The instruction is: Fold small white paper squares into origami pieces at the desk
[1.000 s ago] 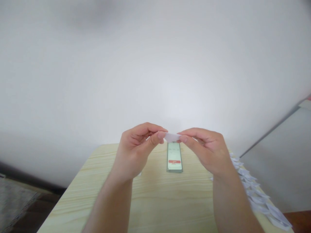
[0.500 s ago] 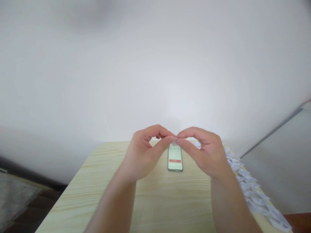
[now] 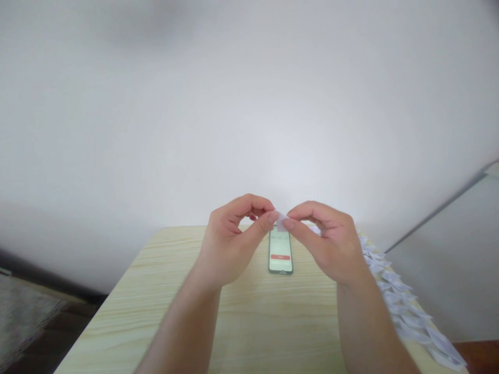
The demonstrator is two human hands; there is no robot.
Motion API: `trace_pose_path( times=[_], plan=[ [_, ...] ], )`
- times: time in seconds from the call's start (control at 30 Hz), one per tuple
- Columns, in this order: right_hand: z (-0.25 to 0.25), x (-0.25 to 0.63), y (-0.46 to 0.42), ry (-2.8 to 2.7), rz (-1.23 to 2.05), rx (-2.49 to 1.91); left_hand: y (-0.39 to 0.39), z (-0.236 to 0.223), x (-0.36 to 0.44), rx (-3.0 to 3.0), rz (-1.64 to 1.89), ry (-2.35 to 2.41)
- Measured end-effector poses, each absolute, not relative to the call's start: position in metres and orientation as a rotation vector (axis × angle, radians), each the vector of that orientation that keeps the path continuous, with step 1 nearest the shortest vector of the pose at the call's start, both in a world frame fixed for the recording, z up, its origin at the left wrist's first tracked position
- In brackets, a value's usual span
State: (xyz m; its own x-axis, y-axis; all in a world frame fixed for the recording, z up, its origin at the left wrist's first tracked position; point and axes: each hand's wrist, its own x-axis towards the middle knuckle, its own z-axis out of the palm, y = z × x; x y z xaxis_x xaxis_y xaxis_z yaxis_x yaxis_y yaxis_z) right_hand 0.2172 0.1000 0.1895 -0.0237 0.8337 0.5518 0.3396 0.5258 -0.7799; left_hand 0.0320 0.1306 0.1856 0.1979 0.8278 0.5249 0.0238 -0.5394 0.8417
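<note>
A small piece of white paper (image 3: 281, 222) is held up between my two hands, above the table. My left hand (image 3: 237, 239) pinches its left edge between thumb and forefinger. On the other side, my right hand (image 3: 329, 239) grips the paper with thumb and bent forefinger. The fingertips partly cover the paper, so any folds in it are hard to make out. Behind and below the paper a phone (image 3: 280, 265) lies face up, its lit screen showing blurred digits and a red bar.
Several folded white paper pieces (image 3: 401, 301) lie in a row along the right edge of the light wooden table (image 3: 163, 280). A white wall (image 3: 249, 114) rises directly behind the table. At the far right stands a pale panel (image 3: 456, 254).
My fingertips have moved slightly apart, the left hand shifting a little up and left. More of the white paper shows between them.
</note>
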Motion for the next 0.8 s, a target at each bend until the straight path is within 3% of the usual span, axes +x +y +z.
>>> trace_pose_path(
  times=[0.43,0.8],
  plan=[
    [0.1871,0.2155,0.1051,-1.47,0.654,-0.922,0.1372,0.1824,0.0311,1.792,1.248,0.767],
    [0.1902,0.2195,0.1031,-1.515,0.806,-0.86,0.1404,0.1815,0.0331,1.601,1.31,0.652]
  ],
)
